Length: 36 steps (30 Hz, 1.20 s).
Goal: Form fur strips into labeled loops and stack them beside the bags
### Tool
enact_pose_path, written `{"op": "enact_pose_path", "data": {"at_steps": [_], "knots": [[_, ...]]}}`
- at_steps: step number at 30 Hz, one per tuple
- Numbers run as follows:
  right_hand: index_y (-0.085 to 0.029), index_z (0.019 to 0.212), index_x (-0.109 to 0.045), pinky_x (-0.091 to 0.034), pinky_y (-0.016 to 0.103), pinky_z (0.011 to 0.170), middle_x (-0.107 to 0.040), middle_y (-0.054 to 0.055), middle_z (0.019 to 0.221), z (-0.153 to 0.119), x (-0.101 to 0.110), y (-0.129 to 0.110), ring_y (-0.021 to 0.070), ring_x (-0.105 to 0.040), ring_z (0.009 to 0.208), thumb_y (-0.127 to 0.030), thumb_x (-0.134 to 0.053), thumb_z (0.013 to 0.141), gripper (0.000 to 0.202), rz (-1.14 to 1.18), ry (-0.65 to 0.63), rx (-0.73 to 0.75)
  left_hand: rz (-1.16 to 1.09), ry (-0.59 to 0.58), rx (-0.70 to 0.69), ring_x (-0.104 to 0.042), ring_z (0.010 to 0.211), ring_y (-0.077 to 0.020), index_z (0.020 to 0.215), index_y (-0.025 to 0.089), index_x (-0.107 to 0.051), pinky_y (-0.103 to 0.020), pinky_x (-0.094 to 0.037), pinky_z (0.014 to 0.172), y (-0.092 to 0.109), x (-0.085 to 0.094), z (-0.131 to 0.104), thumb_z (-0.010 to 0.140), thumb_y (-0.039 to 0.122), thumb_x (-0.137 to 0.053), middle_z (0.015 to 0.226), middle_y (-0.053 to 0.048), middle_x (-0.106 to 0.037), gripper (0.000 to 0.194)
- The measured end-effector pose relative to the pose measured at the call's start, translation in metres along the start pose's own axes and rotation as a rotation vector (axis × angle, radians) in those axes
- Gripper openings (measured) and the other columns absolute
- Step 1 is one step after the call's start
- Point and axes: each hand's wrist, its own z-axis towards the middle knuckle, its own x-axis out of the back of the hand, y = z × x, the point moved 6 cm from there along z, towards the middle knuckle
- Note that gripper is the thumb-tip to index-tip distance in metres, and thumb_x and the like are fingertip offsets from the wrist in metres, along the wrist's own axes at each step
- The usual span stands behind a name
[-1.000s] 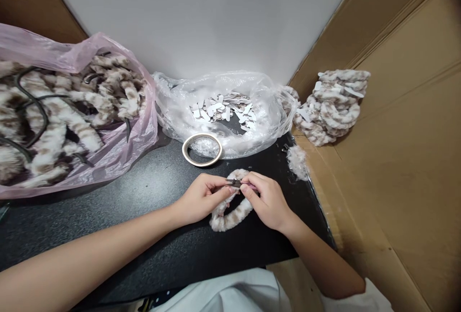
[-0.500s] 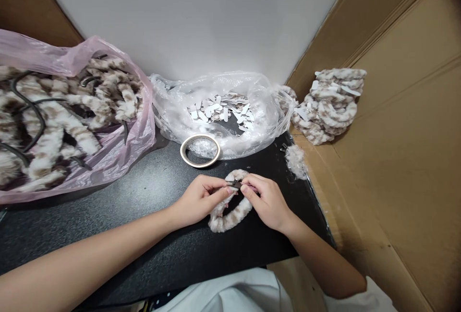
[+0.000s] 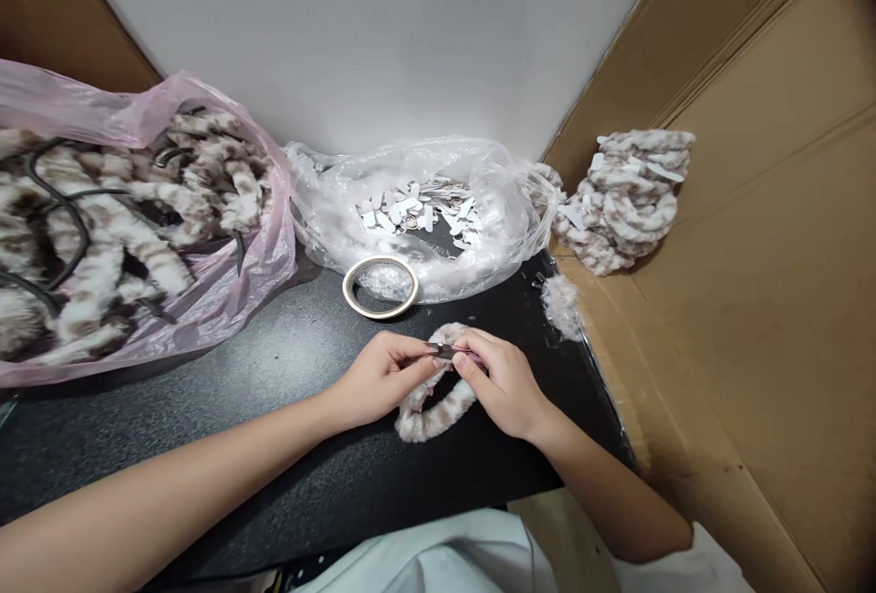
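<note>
A furry cream-and-brown ring [image 3: 438, 420] lies on the black table, under and between my hands. My left hand [image 3: 390, 379] is closed in a pinch at its upper part, thumb and forefinger on one end of a slim dark piece [image 3: 443, 351]. From the other side, my right hand [image 3: 503, 383] pinches close to that piece, and a bit of pink shows at its fingertips. The fingers partly cover the dark piece, so its kind is unclear. Small pinkish bits show along the ring's inner left edge.
Behind my hands lie a roll of tape [image 3: 380, 310] and a clear plastic bag [image 3: 506, 269] with white tags. A pink bag [image 3: 264, 287] of furry pieces and dark tubes fills the left. Furry rings [image 3: 636, 201] are stacked right, near a fluff clump [image 3: 562, 306] and cardboard [image 3: 759, 255].
The dark parts between my fingertips, spread in a cross before, now lie together in one line. My right fingers have shifted slightly; the ring stays put.
</note>
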Motion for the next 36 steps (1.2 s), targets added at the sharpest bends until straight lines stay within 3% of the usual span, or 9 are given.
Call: {"op": "enact_pose_path", "data": {"at_steps": [10, 25, 28, 31, 36], "knots": [[-0.019, 0.076, -0.056, -0.032, 0.025, 0.059, -0.057, -0.001, 0.074, -0.002, 0.002, 0.0, 0.013, -0.052, 0.066, -0.033, -0.045, 0.096, 0.026, -0.045, 0.001, 0.001, 0.0, 0.009, 0.007, -0.048, 0.049, -0.0095, 0.062, 0.011, -0.062, -0.018, -0.037, 0.045, 0.0, 0.0, 0.0, 0.087, 0.033, -0.057, 0.053, 0.0, -0.055, 0.034], [-0.021, 0.081, -0.054, -0.033, 0.025, 0.063, -0.059, 0.0, 0.081, -0.003, 0.0, -0.002, 0.0142, -0.053, 0.07, -0.033, -0.042, 0.097, 0.024, -0.046, -0.039, -0.033, 0.044, 0.0, 0.005, -0.042, 0.05, -0.0083, 0.062, 0.011, -0.062, -0.018, -0.032, 0.046, 0.001, 0.001, 0.001, 0.086, 0.034, -0.056, 0.053, 0.001, -0.051, 0.034], [-0.021, 0.078, -0.053, -0.033, 0.026, 0.062, -0.057, 0.0, 0.077, -0.014, -0.002, -0.002, 0.0145, -0.052, 0.069, -0.035, -0.039, 0.098, 0.028, 0.024, -0.012, -0.085, 0.059, -0.112, 0.025, -0.04, 0.049, -0.0079, 0.061, 0.011, -0.063, -0.018, -0.032, 0.046, 0.012, 0.001, 0.004, 0.086, 0.035, -0.057, 0.052, 0.002, -0.051, 0.036], [-0.02, 0.082, -0.054, -0.036, 0.026, 0.065, -0.057, 0.001, 0.077, -0.029, -0.007, -0.001, 0.015, -0.052, 0.07, -0.038, -0.036, 0.099, 0.031, 0.212, 0.097, -0.143, 0.183, -0.246, 0.063, -0.039, 0.046, -0.0078, 0.059, 0.011, -0.063, -0.018, -0.03, 0.044, 0.033, -0.002, 0.008, 0.085, 0.035, -0.057, 0.05, 0.001, -0.052, 0.036], [-0.02, 0.077, -0.05, -0.038, 0.025, 0.064, -0.051, 0.001, 0.075, -0.042, -0.017, 0.014, 0.014, -0.047, 0.07, -0.051, -0.037, 0.096, 0.039, 0.603, 0.343, -0.266, 0.496, -0.297, -0.015, -0.032, 0.044, -0.0076, 0.054, 0.014, -0.062, -0.019, -0.024, 0.041, 0.074, -0.014, 0.032, 0.082, 0.027, -0.055, 0.047, 0.003, -0.045, 0.032]]}}
